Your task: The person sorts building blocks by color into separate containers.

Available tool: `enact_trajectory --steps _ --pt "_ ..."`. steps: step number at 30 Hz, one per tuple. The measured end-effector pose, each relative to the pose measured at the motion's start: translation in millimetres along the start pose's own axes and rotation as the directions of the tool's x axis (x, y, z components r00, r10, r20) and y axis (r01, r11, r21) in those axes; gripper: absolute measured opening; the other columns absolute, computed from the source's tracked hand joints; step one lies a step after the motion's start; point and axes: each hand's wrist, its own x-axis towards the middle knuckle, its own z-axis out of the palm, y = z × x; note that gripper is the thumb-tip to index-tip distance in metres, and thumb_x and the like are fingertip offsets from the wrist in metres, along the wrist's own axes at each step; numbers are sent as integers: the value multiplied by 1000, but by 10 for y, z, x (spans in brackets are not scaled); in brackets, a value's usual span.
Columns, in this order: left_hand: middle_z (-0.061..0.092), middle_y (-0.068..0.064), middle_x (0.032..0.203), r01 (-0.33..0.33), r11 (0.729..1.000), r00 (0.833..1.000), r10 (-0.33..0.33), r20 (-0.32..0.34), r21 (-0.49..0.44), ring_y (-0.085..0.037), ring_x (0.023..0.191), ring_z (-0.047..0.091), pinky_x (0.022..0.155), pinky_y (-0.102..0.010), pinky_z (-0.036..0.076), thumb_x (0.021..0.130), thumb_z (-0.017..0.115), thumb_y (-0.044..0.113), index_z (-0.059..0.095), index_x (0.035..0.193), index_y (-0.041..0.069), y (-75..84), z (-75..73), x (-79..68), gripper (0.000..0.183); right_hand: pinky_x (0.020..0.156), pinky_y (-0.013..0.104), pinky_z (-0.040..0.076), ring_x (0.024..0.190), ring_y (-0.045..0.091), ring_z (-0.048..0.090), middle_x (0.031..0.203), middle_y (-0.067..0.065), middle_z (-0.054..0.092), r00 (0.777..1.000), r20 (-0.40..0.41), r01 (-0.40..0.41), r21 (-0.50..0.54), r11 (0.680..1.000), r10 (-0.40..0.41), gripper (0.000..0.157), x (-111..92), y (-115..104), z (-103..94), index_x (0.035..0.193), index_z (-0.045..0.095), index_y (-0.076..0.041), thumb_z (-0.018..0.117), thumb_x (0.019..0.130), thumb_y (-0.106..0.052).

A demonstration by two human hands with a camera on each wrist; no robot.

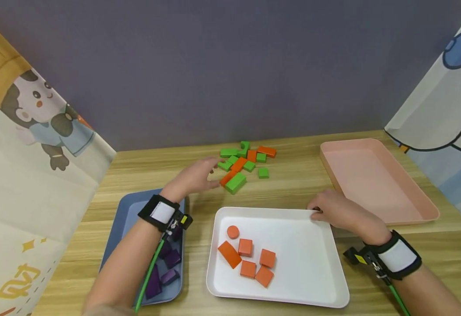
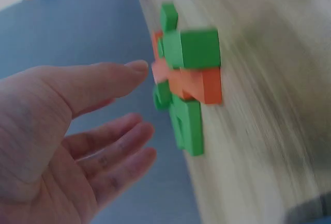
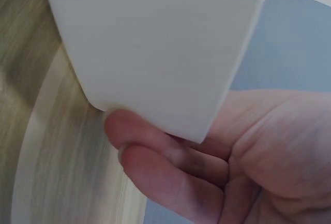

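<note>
My left hand (image 1: 196,177) reaches to the left end of a group of green and orange blocks, thumb and fingers spread with nothing between them. Nearest to it are a green block (image 1: 236,183) and an orange block (image 1: 227,177). In the left wrist view, the green block (image 2: 199,49) stands just past the thumb tip. My right hand (image 1: 338,213) grips the white tray (image 1: 305,263) at its far right corner. The right wrist view has its curled fingers (image 3: 165,182) against the tray's outer wall (image 3: 155,53); the thumb is hidden there. Several orange blocks (image 1: 267,258) lie in the tray's left half.
A blue tray (image 1: 125,215) with several dark purple blocks (image 1: 169,276) stands at the left, partly under my left forearm. The pink tray (image 1: 380,184) sits at the right, beyond my right wrist. Behind the wooden table rises a grey wall (image 1: 230,79).
</note>
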Motion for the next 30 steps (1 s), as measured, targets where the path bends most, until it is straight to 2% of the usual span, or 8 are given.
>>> enact_trajectory --steps 3,6,9,13,18,22,26,30 --pt "38 -16 150 63 998 998 -63 -6 -10 -32 129 46 103 -46 43 86 69 23 36 148 15 -89 57 91 71 54 20 27 54 2 28 57 -12 35 1000 -5 12 2 1000 -12 31 3 2 11 60 51 -20 71 82 -14" --pt "30 -19 153 89 996 996 -89 28 2 -34 136 38 108 -49 38 91 63 28 33 150 21 -98 134 173 66 54 20 27 53 2 28 57 -12 36 1000 -3 7 5 1000 -7 32 1 3 14 60 50 -19 71 83 -14" --pt "35 -20 150 71 997 993 -72 97 18 -34 133 40 107 -49 39 96 55 30 35 150 23 -60 217 256 58 55 20 27 54 3 28 57 -11 34 1000 -5 2 -4 1000 -2 32 2 7 14 59 50 -19 72 82 -13" --pt "45 -12 146 30 999 983 -32 180 15 -33 139 34 111 -48 34 100 45 28 37 149 25 -10 305 347 49 55 20 27 55 3 30 58 -11 36 1000 -5 10 -4 1000 -10 31 9 15 8 60 51 -19 72 82 -13" --pt "44 -6 149 37 999 974 -39 225 15 -29 145 23 116 -47 27 103 34 21 36 149 29 9 350 403 47 55 20 28 55 3 31 58 -12 41 1000 -7 23 -14 1000 -23 30 18 25 4 60 52 -20 72 82 -14" --pt "44 -10 149 48 998 974 -57 218 45 -29 145 25 115 -45 29 101 41 19 38 149 27 7 357 403 48 55 20 28 54 2 31 58 -12 42 1000 -8 27 -18 999 -27 30 23 29 4 60 52 -20 72 82 -14" --pt "49 -14 142 31 995 981 -48 185 92 -31 137 37 112 -45 34 96 53 19 40 148 24 -4 384 389 53 55 20 27 54 3 30 57 -12 37 1000 -4 15 -14 1000 -15 33 19 21 1 59 50 -20 72 82 -13" --pt "51 -16 139 17 990 988 -38 152 138 -34 130 44 108 -47 39 96 54 20 45 144 25 -6 416 365 49 55 20 27 55 3 30 58 -11 35 1000 -4 8 -3 1000 -8 30 21 13 6 60 52 -19 73 81 -14"
